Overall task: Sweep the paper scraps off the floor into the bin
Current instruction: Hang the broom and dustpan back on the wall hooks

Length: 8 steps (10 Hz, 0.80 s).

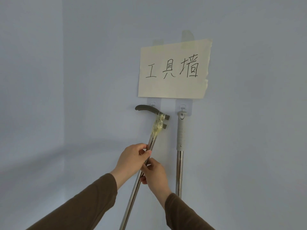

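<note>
The left hand [131, 159] is curled round a slanted metal pole [134, 190], thumb laid across the front of it. Just below, the right hand [155, 174] grips the same pole from the other side; the two hands nearly touch. Both sleeves [86, 203] are brown.

The pole runs up between the hands, leaning right toward the wall [83, 63], and its lower end leaves the picture at the bottom edge. Above the left hand the pole is wrapped in clear tape [157, 126] that binds on a dark curved handle [146, 109] — this rests at a wall hook [153, 104].

Just beside it on the right a second pole with a grey grip [181, 131] hangs upright from its own hook [182, 108]. Above both hooks a paper sign [173, 68] is taped to the wall, hand-lettered 工具墙.
</note>
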Tool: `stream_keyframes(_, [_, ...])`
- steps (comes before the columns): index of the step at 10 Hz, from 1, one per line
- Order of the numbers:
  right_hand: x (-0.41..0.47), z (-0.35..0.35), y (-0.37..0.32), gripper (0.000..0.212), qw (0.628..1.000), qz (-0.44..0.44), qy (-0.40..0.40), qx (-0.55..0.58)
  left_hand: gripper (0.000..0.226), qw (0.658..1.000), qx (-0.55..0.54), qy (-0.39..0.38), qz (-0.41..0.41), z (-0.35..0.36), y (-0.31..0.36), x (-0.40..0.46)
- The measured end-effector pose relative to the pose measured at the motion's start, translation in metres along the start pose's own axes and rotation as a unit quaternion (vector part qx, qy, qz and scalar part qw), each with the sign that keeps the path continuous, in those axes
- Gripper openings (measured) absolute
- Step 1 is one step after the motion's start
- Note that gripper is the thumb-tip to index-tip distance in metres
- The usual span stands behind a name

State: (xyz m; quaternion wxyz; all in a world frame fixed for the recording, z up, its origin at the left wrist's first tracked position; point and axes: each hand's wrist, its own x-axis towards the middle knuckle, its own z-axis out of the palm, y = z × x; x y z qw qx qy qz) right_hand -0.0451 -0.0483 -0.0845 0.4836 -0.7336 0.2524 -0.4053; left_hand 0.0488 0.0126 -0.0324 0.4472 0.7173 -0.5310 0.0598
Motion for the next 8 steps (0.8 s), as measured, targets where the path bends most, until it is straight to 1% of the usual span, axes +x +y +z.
stream_keyframes(1, [-0.004,-0.003,0.001,0.011,1.000,-0.006,-0.013,0.017,0.026,1.000,-0.008,-0.020,-0.004,0.003,0.000,-0.002])
stream_keyframes(2, [-0.008,-0.008,0.003,0.014,1.000,0.005,-0.015,0.012,0.031,1.000,-0.009,-0.025,-0.006,0.006,0.001,-0.003])
stream_keyframes(3, [-0.011,-0.012,0.007,0.013,1.000,0.012,-0.016,-0.013,0.022,0.999,0.002,-0.034,-0.004,0.011,0.003,-0.005])
stream_keyframes(4, [-0.013,-0.016,0.010,0.022,0.998,0.020,-0.022,-0.054,0.024,0.999,-0.001,-0.036,-0.008,0.014,0.005,-0.007])
stream_keyframes(5, [-0.016,-0.020,0.014,0.040,0.986,0.021,-0.032,-0.163,0.034,0.999,-0.009,-0.035,-0.013,0.014,0.004,-0.009])
stream_keyframes(6, [-0.023,-0.034,0.010,0.044,0.963,0.004,-0.032,-0.269,0.038,0.999,-0.009,-0.036,-0.017,0.009,0.007,-0.012])
stream_keyframes(7, [-0.032,-0.051,-0.001,0.037,0.956,-0.022,-0.021,-0.292,0.042,0.999,-0.008,-0.037,-0.022,0.007,0.005,-0.017])
stream_keyframes(8, [-0.037,-0.070,-0.021,0.029,0.960,-0.042,-0.018,-0.277,0.046,1.000,0.009,-0.016,-0.012,0.002,0.008,-0.022])
